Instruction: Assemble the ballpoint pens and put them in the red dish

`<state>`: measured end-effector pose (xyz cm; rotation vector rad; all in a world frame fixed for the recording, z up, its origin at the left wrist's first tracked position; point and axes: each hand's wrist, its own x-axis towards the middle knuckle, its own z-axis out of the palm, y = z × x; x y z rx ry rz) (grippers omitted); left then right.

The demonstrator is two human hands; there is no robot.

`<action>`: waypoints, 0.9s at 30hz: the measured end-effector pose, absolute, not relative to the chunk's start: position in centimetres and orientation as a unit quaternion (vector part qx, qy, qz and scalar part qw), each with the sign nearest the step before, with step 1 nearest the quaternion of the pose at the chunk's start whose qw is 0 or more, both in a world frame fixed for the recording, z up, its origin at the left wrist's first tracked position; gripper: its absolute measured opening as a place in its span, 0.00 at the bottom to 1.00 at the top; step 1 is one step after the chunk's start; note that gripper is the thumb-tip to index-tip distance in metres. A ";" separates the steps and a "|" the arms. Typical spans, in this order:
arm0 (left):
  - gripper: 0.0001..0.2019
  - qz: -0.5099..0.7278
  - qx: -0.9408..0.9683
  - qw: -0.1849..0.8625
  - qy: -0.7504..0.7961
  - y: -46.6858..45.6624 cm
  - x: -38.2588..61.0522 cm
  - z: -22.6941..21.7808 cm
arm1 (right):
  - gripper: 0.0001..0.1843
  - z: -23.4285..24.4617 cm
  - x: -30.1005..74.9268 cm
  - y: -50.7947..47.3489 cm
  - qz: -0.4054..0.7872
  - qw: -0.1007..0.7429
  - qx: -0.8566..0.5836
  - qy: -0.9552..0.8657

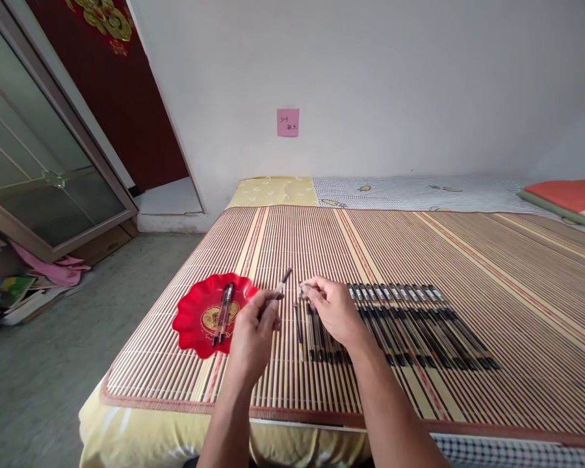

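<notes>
My left hand (257, 325) is closed around a pen (285, 277), its dark end pointing up and to the right; the rest of it is hidden in my fingers. Just right of it, my right hand (332, 309) pinches a small pale and dark piece (300, 290) that looks like a pen cap. Beneath that hand a thin pen refill (299, 335) lies on the mat. Caps with white labels (394, 292) form a row to the right, and below them several dark pen barrels (409, 335) lie side by side, partly covered by my right forearm.
A red scalloped plate (188, 312) at the left holds two pens (223, 315). Everything rests on a striped bamboo mat (175, 377) over a bed. A pink note (288, 123) is on the wall. Folded orange bedding (570, 195) lies far right; a glass-panelled door (39, 169) stands left.
</notes>
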<state>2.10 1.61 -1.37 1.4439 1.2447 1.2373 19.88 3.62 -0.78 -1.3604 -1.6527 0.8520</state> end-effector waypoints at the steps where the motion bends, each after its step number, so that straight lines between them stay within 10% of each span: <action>1: 0.14 0.515 0.554 0.427 0.496 1.7 1.9 -1.4 | 0.12 -1.4 20.0 3.9 0.291 0.355 -0.584 -0.669; 5: 0.17 0.535 0.527 0.451 0.482 1.8 1.5 -1.3 | 0.14 -3.2 19.7 4.2 0.205 0.208 -0.657 -0.695; 17: 0.16 0.523 0.524 0.502 0.447 1.7 2.0 -1.0 | 0.10 -3.8 16.4 3.7 0.185 0.135 -0.673 -0.703; 27: 0.17 0.603 0.434 0.492 0.453 2.1 1.7 -2.1 | 0.11 -3.2 17.2 4.0 0.328 0.372 -0.570 -0.655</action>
